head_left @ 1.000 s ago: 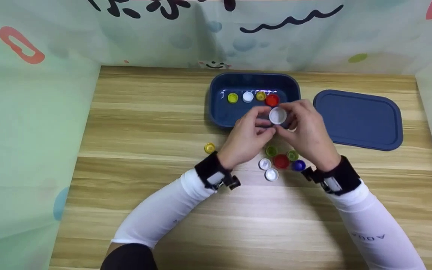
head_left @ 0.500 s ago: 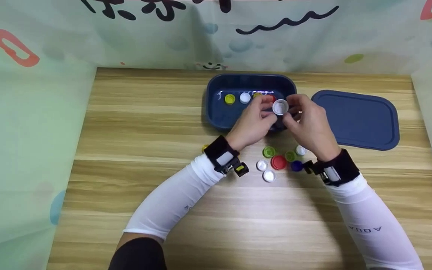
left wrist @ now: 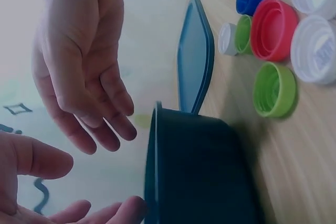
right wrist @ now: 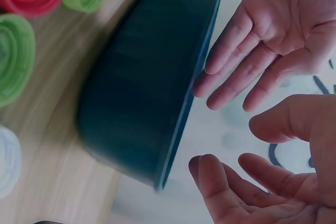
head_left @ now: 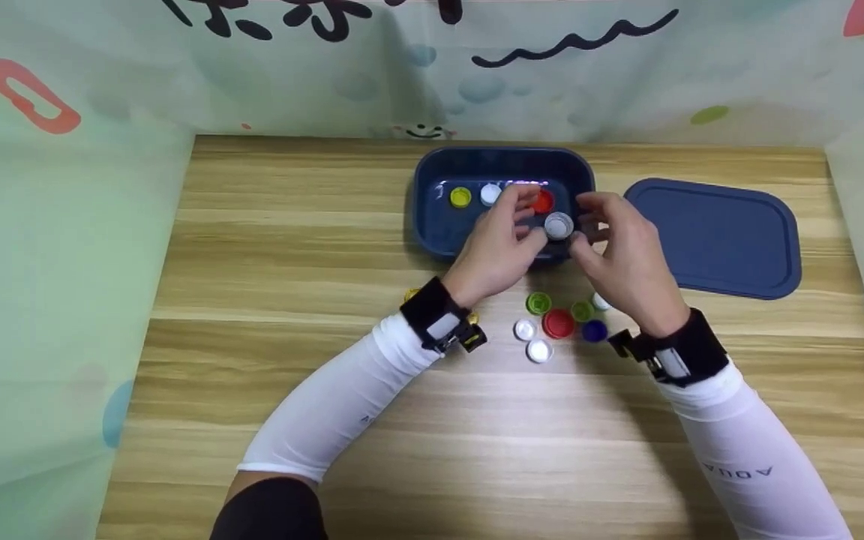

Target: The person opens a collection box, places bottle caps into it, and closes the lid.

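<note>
Both hands hover over the near side of a dark blue box, palms facing each other. My left hand has loosely bent fingers and holds nothing. Facing it, my right hand is likewise relaxed, with a gap between thumb and fingers. A white bottle cap shows between the hands in the head view, apparently inside the box; neither wrist view shows a cap held. Farther in lie a yellow cap, a white cap and a red cap, partly behind the left fingers.
A blue lid lies right of the box. In front sit several loose caps, including a red cap, green cap, blue cap and white cap. Yellow caps are partly hidden by the left wrist. A printed cloth stands behind.
The white cap that was between the fingertips has been let go and sits lower, within the box. The hands have moved slightly apart.
</note>
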A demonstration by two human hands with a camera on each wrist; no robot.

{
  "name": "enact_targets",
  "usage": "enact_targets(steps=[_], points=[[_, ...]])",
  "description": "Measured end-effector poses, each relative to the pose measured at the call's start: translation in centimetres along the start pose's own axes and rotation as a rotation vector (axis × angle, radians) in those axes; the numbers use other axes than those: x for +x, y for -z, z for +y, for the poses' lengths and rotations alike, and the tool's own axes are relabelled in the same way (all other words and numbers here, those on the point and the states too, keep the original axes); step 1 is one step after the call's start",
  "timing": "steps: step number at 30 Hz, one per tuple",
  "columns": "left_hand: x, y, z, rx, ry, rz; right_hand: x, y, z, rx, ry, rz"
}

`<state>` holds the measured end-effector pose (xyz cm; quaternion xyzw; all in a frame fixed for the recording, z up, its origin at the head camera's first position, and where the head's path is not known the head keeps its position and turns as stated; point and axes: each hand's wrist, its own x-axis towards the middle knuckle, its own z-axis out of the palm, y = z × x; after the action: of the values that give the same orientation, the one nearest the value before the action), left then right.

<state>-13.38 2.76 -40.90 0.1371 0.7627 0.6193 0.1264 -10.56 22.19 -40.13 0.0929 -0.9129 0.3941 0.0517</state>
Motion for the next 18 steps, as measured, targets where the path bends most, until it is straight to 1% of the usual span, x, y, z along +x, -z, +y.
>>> enact_targets(steps=[5, 9, 12, 15, 18], points=[[-1.9, 0.5, 0.6, 0.089, -0.087, -0.011, -1.3, -0.1, -0.9, -0.028, 0.103, 0.009], [-3.6, 1.0, 0.7, 0.165, -0.142, -0.009, -2.2, -0.5, -1.8, -0.045, 0.169, -0.017], [-4.9, 1.4, 0.6, 0.208, -0.167, -0.007, -2.7, -1.1, -2.5, -0.041, 0.230, -0.056], [-6.2, 2.0, 0.3, 0.270, -0.199, -0.008, -3.2, -2.0, -3.1, -0.022, 0.282, -0.115], [-7.5, 2.7, -0.2, 0.364, -0.239, -0.004, -3.5, -3.0, -3.5, -0.018, 0.297, -0.182]])
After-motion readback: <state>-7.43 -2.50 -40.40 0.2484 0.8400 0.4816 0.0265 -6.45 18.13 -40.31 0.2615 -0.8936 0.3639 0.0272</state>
